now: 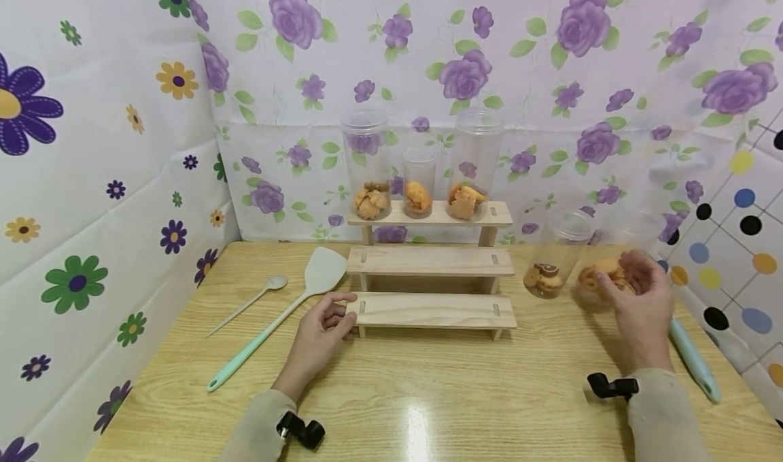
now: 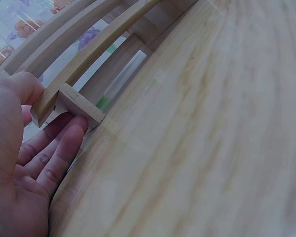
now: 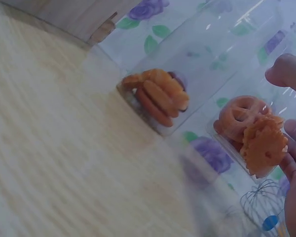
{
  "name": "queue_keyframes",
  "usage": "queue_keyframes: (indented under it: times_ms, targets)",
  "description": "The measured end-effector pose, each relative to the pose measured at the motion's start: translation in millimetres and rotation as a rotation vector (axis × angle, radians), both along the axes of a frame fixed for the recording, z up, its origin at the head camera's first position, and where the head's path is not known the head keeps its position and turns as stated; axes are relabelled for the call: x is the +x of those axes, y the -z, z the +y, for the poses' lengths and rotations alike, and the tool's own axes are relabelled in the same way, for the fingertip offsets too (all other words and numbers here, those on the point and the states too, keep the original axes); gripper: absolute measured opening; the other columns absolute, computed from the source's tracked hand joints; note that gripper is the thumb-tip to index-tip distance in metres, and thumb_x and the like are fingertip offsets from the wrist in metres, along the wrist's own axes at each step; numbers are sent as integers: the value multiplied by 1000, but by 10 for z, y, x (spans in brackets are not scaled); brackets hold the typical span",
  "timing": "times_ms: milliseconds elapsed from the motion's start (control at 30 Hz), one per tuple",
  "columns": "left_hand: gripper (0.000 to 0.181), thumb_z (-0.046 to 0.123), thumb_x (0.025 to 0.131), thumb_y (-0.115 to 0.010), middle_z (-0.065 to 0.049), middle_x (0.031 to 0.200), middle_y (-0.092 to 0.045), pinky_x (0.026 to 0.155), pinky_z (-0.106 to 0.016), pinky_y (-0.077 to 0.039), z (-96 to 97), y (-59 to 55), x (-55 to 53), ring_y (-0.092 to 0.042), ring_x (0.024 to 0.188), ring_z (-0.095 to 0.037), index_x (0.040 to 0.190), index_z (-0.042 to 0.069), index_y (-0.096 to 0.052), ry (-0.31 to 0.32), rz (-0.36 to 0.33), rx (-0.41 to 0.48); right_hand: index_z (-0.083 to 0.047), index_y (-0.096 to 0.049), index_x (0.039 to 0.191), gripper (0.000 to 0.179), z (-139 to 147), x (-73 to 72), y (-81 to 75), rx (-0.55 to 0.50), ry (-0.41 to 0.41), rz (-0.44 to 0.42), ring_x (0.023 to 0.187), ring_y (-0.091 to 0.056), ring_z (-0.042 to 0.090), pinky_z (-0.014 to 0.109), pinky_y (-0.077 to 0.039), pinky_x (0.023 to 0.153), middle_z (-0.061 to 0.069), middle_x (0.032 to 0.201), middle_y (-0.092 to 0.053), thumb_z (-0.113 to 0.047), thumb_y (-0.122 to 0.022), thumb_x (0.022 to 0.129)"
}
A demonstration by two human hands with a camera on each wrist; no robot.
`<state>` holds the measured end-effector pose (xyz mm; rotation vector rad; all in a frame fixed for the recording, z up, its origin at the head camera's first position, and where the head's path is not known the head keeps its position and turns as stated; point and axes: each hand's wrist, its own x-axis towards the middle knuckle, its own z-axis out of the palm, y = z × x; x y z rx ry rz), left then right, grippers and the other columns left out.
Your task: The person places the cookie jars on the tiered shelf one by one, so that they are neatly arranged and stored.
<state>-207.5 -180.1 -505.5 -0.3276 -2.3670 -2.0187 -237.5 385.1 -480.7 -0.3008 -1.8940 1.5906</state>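
Note:
My left hand (image 1: 318,336) grips the left end of the lowest step of a three-step wooden rack (image 1: 431,309). In the left wrist view, the thumb lies on top of the board and the fingers reach under it beside a leg (image 2: 81,104). At the right, my right hand (image 1: 645,306) holds a clear jar with cookies (image 1: 602,275) between thumb and fingers. Pretzel-shaped and scalloped cookies (image 3: 264,143) show inside it. Whether its base touches the table cannot be told. Just left of it, another clear jar (image 1: 553,258) of cookies stands on the table.
Three clear cookie jars (image 1: 419,187) stand on the rack's top step. Left of the rack lie a white turner (image 1: 321,272) with a mint handle and a small spoon (image 1: 275,283). A whisk (image 3: 261,200) with a light blue handle (image 1: 694,360) lies right. Patterned cloths surround the wooden table.

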Motion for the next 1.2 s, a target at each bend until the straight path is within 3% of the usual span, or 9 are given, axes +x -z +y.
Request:
queue_keyframes:
  times_ms: [133, 400, 733, 967, 1200]
  targets:
    - [33, 17, 112, -72, -21, 112, -72, 84, -40, -71, 4, -2, 2, -76, 93, -29, 144, 18, -69, -3, 2, -4, -7, -65, 148, 63, -3, 41, -121, 2, 8, 34, 127, -60, 12, 11, -49, 107, -3, 134, -68, -2, -92, 91]
    - [33, 17, 112, -72, -20, 112, -72, 83, -39, -71, -2, 7, 4, -76, 93, -29, 144, 18, -69, -7, 5, -12, 1, -67, 144, 61, -81, 137, -421, -66, -13, 203, 118, -64, 16, 15, -52, 101, 3, 131, -71, 7, -91, 87]
    - [32, 17, 112, -72, -21, 112, -72, 83, -40, -71, -11, 20, -6, -77, 95, -29, 144, 18, -68, 4, 10, -6, -2, -67, 145, 62, -292, 288, -857, -36, -13, 250, 116, -63, 18, 16, -53, 104, 6, 133, -71, 9, -89, 87]
    - [33, 20, 112, -72, -20, 112, -72, 84, -39, -71, -13, 17, -6, -77, 96, -31, 145, 19, -68, 9, 15, -10, 2, -70, 141, 61, -418, 332, -1025, -25, -59, 327, 111, -66, 21, 18, -56, 96, 11, 130, -74, 13, -89, 84]
    - [34, 19, 112, -72, -20, 112, -72, 84, -40, -71, -14, 17, -4, -77, 97, -34, 145, 18, -67, 18, 23, -7, 3, -69, 141, 63, -494, 324, -1114, -80, -132, 365, 118, -69, 22, 18, -56, 103, 13, 132, -74, 15, -90, 83]
